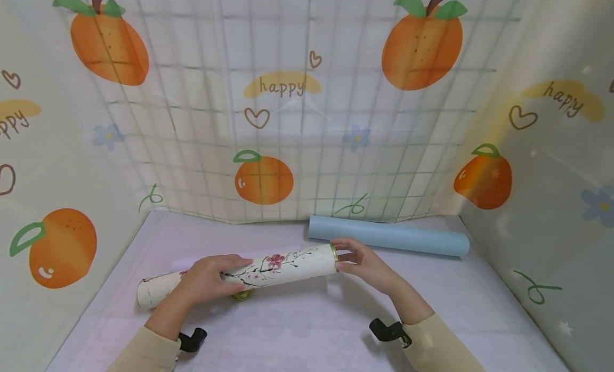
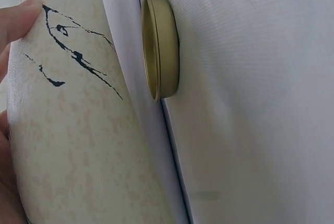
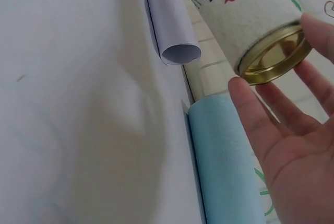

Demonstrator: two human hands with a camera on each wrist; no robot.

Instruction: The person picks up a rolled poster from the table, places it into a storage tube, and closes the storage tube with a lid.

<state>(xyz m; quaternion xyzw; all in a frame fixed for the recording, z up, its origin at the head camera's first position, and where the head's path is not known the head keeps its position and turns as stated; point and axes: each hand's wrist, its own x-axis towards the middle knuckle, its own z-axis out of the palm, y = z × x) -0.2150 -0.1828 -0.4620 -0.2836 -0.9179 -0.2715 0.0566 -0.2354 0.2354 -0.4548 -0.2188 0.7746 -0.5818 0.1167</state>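
Observation:
A long cardboard tube, cream with plum-blossom branches, is held slightly aslant above the table, its right end higher. My left hand grips it left of the middle, thumb and fingers around its sides. At the right end, the fingers and thumb of my right hand pinch the rim of a gold metal cap fitted in that end. Another gold cap lies loose on the table below the tube, close to my left hand.
At the back right lies a light blue roll. A lavender paper roll lies behind the tube, mostly hidden in the head view. Patterned curtains stand along the back and sides of the white table.

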